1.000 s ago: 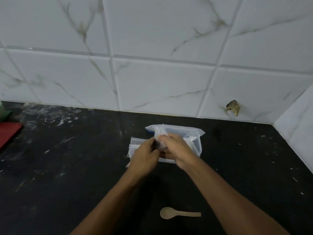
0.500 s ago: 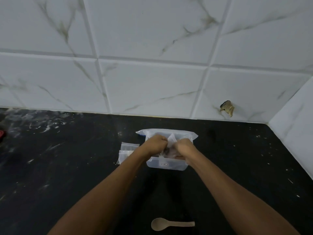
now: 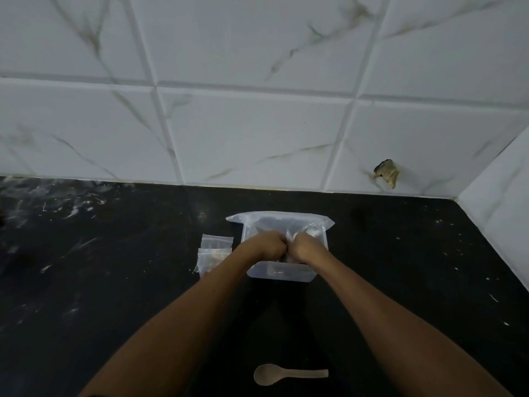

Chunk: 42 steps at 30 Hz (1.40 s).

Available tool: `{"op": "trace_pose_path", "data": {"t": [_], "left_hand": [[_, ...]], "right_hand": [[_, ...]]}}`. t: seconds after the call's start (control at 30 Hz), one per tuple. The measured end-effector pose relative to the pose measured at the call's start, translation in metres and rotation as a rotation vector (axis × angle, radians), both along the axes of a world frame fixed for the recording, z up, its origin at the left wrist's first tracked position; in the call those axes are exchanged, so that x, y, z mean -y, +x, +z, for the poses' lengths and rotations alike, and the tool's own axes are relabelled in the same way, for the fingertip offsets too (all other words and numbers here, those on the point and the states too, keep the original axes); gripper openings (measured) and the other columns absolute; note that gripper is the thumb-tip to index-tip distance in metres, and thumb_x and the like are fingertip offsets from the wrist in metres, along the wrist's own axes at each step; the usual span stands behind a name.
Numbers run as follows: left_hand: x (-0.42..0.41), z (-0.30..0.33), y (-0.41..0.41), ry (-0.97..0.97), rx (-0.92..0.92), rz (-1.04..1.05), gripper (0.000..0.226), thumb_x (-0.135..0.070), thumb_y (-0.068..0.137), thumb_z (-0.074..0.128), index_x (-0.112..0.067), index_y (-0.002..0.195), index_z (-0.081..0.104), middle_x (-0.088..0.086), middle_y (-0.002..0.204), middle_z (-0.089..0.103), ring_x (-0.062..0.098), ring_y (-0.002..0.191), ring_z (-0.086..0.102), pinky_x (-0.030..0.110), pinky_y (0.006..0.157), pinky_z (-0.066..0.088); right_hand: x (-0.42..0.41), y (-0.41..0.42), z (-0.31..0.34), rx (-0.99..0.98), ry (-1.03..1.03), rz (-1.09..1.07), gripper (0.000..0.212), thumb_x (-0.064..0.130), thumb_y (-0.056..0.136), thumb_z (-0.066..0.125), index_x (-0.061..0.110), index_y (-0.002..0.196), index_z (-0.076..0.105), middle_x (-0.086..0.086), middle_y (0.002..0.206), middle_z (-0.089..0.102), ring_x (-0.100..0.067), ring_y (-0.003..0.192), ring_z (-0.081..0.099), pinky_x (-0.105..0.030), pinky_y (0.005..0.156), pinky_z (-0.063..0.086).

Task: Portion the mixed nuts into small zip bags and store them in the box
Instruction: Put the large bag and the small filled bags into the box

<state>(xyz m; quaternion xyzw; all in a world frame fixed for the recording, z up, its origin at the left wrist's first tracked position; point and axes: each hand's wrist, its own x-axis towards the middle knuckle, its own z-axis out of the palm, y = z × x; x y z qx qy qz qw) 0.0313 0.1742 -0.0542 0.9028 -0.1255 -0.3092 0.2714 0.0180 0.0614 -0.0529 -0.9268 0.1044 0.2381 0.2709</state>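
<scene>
Change: both hands went down into the box (image 3: pixel 282 275).
Grip: left hand (image 3: pixel 267 245) and right hand (image 3: pixel 306 247) pinched a zip bag (image 3: pixel 292 234).
Around: spare bags (image 3: pixel 213 250) beside the box, spoon (image 3: pixel 289 374) near.

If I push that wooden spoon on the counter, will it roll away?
Probably not: the wooden spoon lies flat on the black counter, so it would likely slide or spin. It looks thin, so probably light and stiff.
</scene>
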Motion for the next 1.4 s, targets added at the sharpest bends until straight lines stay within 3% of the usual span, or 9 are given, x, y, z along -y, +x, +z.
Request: {"op": "trace_pose_path", "data": {"t": [0.13,0.27,0.47,0.63,0.77,0.93,1.13,1.27,1.4], "left_hand": [[-0.007,0.006,-0.010,-0.105,0.128,0.071,0.025,-0.011,0.097,0.048,-0.008,0.118,0.062,0.015,0.114,0.065,0.021,0.096,0.060,0.039,0.097,0.049],[-0.034,0.025,-0.030,-0.397,0.343,0.355,0.035,-0.009,0.098,0.043,-0.013,0.130,0.058,0.003,0.123,0.062,0.016,0.103,0.064,0.030,0.089,0.054],[-0.104,0.028,-0.058,-0.634,0.382,0.808,0.029,-0.009,0.097,0.044,-0.014,0.117,0.064,0.003,0.105,0.067,0.016,0.098,0.066,0.037,0.089,0.055],[-0.137,0.007,-0.080,-0.502,0.237,0.942,0.022,-0.013,0.098,0.045,-0.018,0.096,0.067,0.009,0.099,0.069,0.019,0.089,0.067,0.040,0.084,0.058],[-0.143,-0.011,-0.093,-0.505,0.107,1.002,0.026,-0.011,0.095,0.045,0.000,0.087,0.067,0.018,0.084,0.068,0.028,0.077,0.064,0.043,0.076,0.055],[-0.133,-0.015,-0.105,-0.575,-0.065,0.996,0.020,-0.003,0.091,0.044,-0.003,0.081,0.062,0.014,0.081,0.065,0.023,0.075,0.062,0.036,0.072,0.052],[-0.121,-0.016,-0.112,-0.636,-0.141,1.039,0.016,-0.006,0.091,0.049,-0.010,0.082,0.062,0.009,0.083,0.063,0.018,0.078,0.058,0.029,0.066,0.045],[-0.121,-0.017,-0.114,-0.627,-0.145,1.070,0.013,-0.007,0.088,0.051,-0.008,0.088,0.063,0.011,0.086,0.067,0.021,0.082,0.064,0.032,0.066,0.048],[-0.123,-0.018,-0.121,-0.641,-0.047,1.100,0.020,-0.008,0.090,0.049,0.000,0.097,0.066,0.019,0.092,0.069,0.026,0.083,0.065,0.046,0.081,0.055]], "right_hand": [[0.003,-0.014,0.010,0.222,-0.045,-0.018,0.018,0.020,0.097,0.048,0.008,0.091,0.060,-0.003,0.080,0.056,-0.014,0.069,0.051,-0.026,0.058,0.039],[-0.004,-0.034,0.027,0.487,0.161,-0.137,0.028,0.014,0.096,0.052,0.011,0.123,0.058,-0.004,0.111,0.064,-0.010,0.088,0.057,-0.016,0.062,0.041],[-0.054,-0.079,0.038,0.553,0.415,-0.037,0.013,0.014,0.097,0.052,0.019,0.102,0.064,0.014,0.084,0.059,0.005,0.073,0.056,-0.007,0.060,0.045],[-0.100,-0.094,0.010,0.259,0.530,0.073,0.024,0.017,0.100,0.046,0.019,0.116,0.063,0.014,0.097,0.057,0.006,0.082,0.054,-0.011,0.069,0.045],[-0.120,-0.092,-0.022,-0.036,0.674,-0.060,0.029,0.019,0.095,0.044,0.026,0.113,0.066,0.004,0.104,0.071,-0.008,0.099,0.065,-0.037,0.099,0.048],[-0.129,-0.083,-0.032,-0.037,0.563,-0.248,0.024,0.014,0.093,0.045,0.015,0.114,0.056,-0.006,0.109,0.061,-0.018,0.097,0.058,-0.032,0.081,0.046],[-0.136,-0.078,-0.035,-0.123,0.589,-0.308,0.030,0.023,0.091,0.051,0.017,0.120,0.051,-0.007,0.113,0.060,-0.021,0.103,0.058,-0.042,0.096,0.049],[-0.134,-0.082,-0.035,-0.151,0.668,-0.309,0.027,0.026,0.091,0.056,0.022,0.118,0.052,-0.004,0.111,0.064,-0.017,0.100,0.062,-0.039,0.092,0.052],[-0.132,-0.088,-0.026,-0.207,0.833,-0.279,0.029,0.024,0.092,0.058,0.027,0.121,0.058,-0.002,0.109,0.069,-0.015,0.098,0.067,-0.034,0.086,0.055]]}}
